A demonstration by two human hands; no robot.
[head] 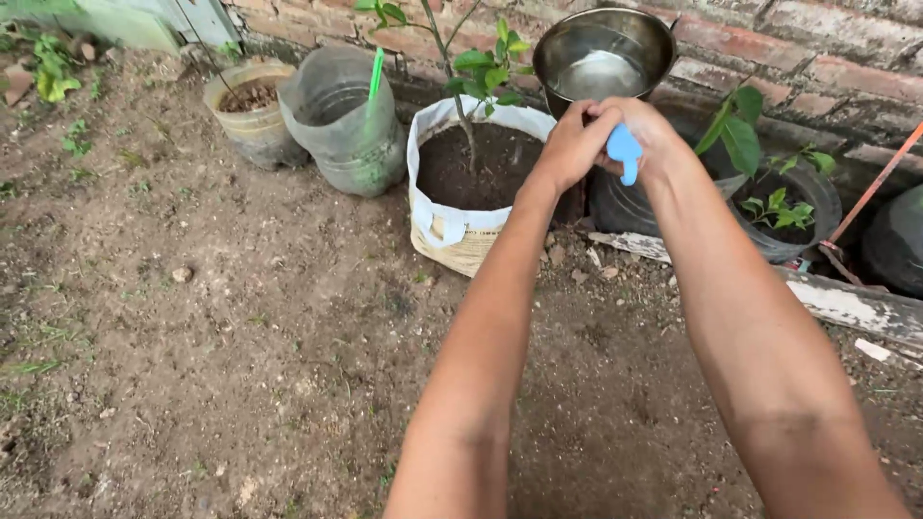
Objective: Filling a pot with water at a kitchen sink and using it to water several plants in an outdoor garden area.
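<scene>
Left hand: I see my left hand [569, 144] stretched out over the pots, fingers curled tight and pressed against the other hand; I cannot tell whether they grip the blue piece itself.
Right hand: my right hand [646, 133] is clenched around a small blue plastic object [625, 152], smooth and rounded, with a short tab poking down below the knuckles.
Blue object, place: it sits between my two hands, held in the air just in front of the metal pot [603, 56] and to the right of the white sack.
Metal pot: round, shiny steel, thin rim, water lying in the bottom; it stands against the brick wall [827, 48].
White sack planter: I see a woven plastic sack [452, 226], its top rolled down, filled with dark crumbly soil, with a thin woody sapling [476, 77] bearing glossy green leaves.
Grey bag: a limp grey plastic bag [341, 120], creased and dusty, with a green stick standing in it.
Pale tub: a worn, yellowish bucket [252, 120] holding dry soil, left of the grey bag.
Black pot: a dark round container [793, 207] on the right with small leafy seedlings.
Ground: bare brown earth [212, 327], gritty and pebbled, darker and damp-looking beneath my forearms.
</scene>
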